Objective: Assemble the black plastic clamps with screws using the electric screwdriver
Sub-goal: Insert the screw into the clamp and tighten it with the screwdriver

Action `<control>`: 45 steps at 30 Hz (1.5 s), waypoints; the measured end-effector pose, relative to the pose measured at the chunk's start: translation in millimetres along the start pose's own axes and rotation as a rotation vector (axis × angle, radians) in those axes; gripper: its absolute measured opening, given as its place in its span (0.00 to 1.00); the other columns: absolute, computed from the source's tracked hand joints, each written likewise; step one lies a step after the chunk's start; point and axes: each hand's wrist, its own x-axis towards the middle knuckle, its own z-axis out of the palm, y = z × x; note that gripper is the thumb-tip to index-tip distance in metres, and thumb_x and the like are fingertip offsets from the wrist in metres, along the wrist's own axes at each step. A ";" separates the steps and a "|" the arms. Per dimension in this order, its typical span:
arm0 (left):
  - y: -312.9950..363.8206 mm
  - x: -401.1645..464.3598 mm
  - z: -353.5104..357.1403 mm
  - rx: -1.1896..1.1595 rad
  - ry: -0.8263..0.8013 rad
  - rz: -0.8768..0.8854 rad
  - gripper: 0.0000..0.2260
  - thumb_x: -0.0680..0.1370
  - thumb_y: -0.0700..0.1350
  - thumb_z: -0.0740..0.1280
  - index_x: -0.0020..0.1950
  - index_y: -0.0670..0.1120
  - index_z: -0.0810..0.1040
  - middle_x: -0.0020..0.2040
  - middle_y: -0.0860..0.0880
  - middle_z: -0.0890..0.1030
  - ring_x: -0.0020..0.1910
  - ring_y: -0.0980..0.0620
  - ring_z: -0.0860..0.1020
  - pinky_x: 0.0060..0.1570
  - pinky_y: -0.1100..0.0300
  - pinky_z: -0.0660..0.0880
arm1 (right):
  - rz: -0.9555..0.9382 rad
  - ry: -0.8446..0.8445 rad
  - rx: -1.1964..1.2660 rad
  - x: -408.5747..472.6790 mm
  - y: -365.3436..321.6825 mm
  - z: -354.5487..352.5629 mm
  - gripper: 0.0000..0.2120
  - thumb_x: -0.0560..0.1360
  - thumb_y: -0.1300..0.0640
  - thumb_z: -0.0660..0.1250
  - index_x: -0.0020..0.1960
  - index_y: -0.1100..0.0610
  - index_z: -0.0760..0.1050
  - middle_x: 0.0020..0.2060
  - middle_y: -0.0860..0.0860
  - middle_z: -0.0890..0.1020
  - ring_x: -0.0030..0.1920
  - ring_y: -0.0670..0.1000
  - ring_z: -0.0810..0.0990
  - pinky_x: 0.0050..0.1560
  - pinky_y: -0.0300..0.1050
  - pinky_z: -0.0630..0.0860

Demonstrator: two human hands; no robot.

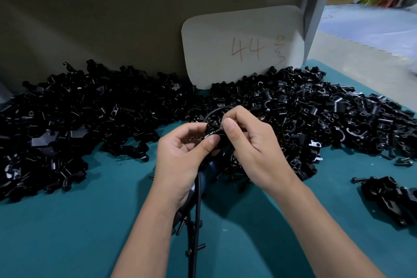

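A small black plastic clamp is held above the teal table, between both hands. My left hand grips it from the left, thumb pressed on its lower edge. My right hand pinches a small dark screw at the clamp's right side with thumb and forefinger. The electric screwdriver, dark bodied, lies on the table under my hands, mostly hidden; its black cable runs down toward me.
Large heaps of black clamp parts cover the table's far half. A few assembled clamps lie at right. Loose screws lie near the cable. A cardboard sheet marked 44 leans at the back. Bare teal mat lies near me.
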 end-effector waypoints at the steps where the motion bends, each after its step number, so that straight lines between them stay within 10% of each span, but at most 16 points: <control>1: 0.2 0.2 0.1 0.004 -0.006 0.005 0.18 0.68 0.41 0.79 0.56 0.38 0.84 0.52 0.36 0.86 0.45 0.43 0.85 0.48 0.56 0.84 | -0.012 -0.036 -0.030 0.0 1.2 -1.9 0.09 0.86 0.51 0.61 0.48 0.50 0.74 0.33 0.44 0.73 0.31 0.44 0.69 0.34 0.35 0.66; 10: -2.8 -0.5 -0.8 0.165 -0.065 0.049 0.15 0.65 0.50 0.82 0.51 0.51 0.87 0.50 0.44 0.87 0.52 0.36 0.85 0.56 0.41 0.82 | -0.097 -0.012 -0.294 7.0 -3.7 -2.4 0.23 0.85 0.44 0.59 0.33 0.49 0.65 0.26 0.44 0.67 0.29 0.45 0.67 0.32 0.35 0.61; 14: -3.1 0.4 -0.1 0.155 -0.040 0.042 0.14 0.67 0.46 0.82 0.51 0.50 0.87 0.46 0.46 0.87 0.41 0.46 0.86 0.47 0.51 0.84 | -0.039 -0.101 -0.222 4.1 -3.2 -11.0 0.17 0.86 0.44 0.56 0.40 0.48 0.68 0.29 0.42 0.70 0.31 0.43 0.68 0.33 0.33 0.64; 27: -5.1 1.6 -2.7 0.219 -0.041 0.086 0.16 0.64 0.53 0.81 0.51 0.53 0.87 0.49 0.45 0.87 0.52 0.37 0.85 0.59 0.37 0.81 | 0.035 -0.301 -0.357 9.1 -9.8 -23.2 0.20 0.86 0.52 0.57 0.36 0.52 0.63 0.29 0.45 0.68 0.32 0.46 0.66 0.35 0.43 0.63; 38: -5.5 1.3 -1.9 0.197 -0.061 0.078 0.15 0.66 0.48 0.81 0.52 0.50 0.87 0.48 0.45 0.88 0.47 0.45 0.87 0.52 0.47 0.84 | 0.025 -0.213 -0.171 7.2 -1.9 -20.6 0.16 0.85 0.56 0.63 0.39 0.57 0.71 0.29 0.42 0.69 0.32 0.42 0.67 0.35 0.34 0.63; 45: -3.5 0.5 0.4 0.145 -0.055 0.054 0.14 0.69 0.42 0.79 0.53 0.45 0.86 0.46 0.45 0.88 0.44 0.46 0.87 0.48 0.52 0.84 | 0.051 -0.135 -0.210 6.9 -3.4 -12.6 0.26 0.85 0.40 0.58 0.30 0.48 0.70 0.25 0.46 0.69 0.28 0.43 0.66 0.31 0.37 0.62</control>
